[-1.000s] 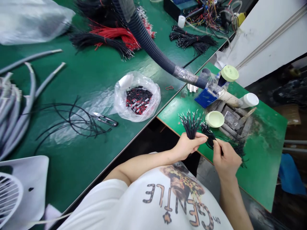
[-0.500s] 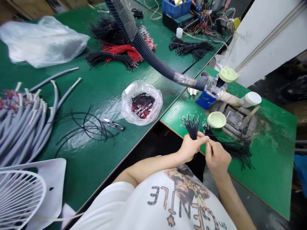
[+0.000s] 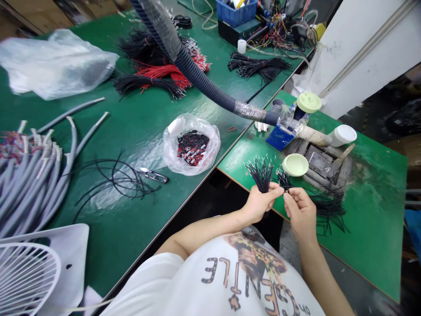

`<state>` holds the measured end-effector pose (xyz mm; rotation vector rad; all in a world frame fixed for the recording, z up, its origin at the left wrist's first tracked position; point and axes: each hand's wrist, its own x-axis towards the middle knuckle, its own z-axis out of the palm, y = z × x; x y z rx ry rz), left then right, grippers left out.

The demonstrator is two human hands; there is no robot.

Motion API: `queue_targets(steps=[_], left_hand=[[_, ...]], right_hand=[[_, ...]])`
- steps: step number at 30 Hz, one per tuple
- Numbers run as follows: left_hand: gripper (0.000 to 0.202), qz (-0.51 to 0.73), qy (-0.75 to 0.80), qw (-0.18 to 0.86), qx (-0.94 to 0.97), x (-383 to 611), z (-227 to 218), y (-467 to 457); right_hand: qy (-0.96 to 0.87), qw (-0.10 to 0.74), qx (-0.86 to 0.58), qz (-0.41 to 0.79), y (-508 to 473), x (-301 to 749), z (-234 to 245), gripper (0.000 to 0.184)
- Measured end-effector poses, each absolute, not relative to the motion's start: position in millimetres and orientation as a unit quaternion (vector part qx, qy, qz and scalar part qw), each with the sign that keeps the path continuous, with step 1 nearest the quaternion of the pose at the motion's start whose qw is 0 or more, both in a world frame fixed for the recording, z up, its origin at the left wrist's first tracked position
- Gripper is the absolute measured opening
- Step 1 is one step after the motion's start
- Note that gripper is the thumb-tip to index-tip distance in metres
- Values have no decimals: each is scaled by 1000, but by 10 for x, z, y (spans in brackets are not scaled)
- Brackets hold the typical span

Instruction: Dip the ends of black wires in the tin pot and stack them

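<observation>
My left hand [image 3: 259, 202] is closed round a bundle of black wires [image 3: 261, 174] whose bare silvery ends fan out above the fist. Just to the right, my right hand [image 3: 300, 210] has its thumb and fingers pinched together close to the left thumb tip. Whatever lies in that pinch is too small to make out. A second bunch of black wires [image 3: 329, 206] lies on the smaller green table [image 3: 371, 245], partly behind the right hand. Beyond the hands sits a pale green lid or shallow dish [image 3: 295, 165].
A ribbed extraction hose [image 3: 210, 85] hangs across to a blue hood [image 3: 279, 137] beside a grimy soldering pot [image 3: 319, 160]. Leftward are a plastic bag of small parts [image 3: 192, 147], thread snips [image 3: 153, 175], grey cables [image 3: 42, 180] and a white fan [image 3: 26, 276].
My right hand has turned slightly and its fingers have lifted and loosened a little beside the left thumb. The left hand keeps its wire bundle. The whole view has shifted slightly.
</observation>
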<state>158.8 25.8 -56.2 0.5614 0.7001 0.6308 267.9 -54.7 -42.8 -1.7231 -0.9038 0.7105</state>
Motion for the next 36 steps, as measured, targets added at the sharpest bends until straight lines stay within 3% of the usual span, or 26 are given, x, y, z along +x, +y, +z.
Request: queue_targets(steps=[6,10,15,20,23,30,36], left_hand=[[43,303,321,856,269,1636,-589,231],[41,291,313,860,281,1639,-600,229],[38,309,344,839,288,1541,-643,327],[40,328,371,822,282,1475,-707,404],[39,323,363,828,280,1473,-713,409],[40,316,360,835,271,1480,-681,425],[42,311,361,836,273,1472,-659,435]], right_hand=[[-346,516,-726,295,-504,2722,-420,24],[-378,461,-778,200,-509,2979,-228,24],[-439,261,-860,21,-377,3835,114,22],[-466,5,-885,-12,-42,4619,13,26],[-472,-83,-877,-17,117,4795,-140,31],[-474,-127,-871,-15,226,4828,-296,31],[-480,-113,-870,-15,242,4836,-357,28]])
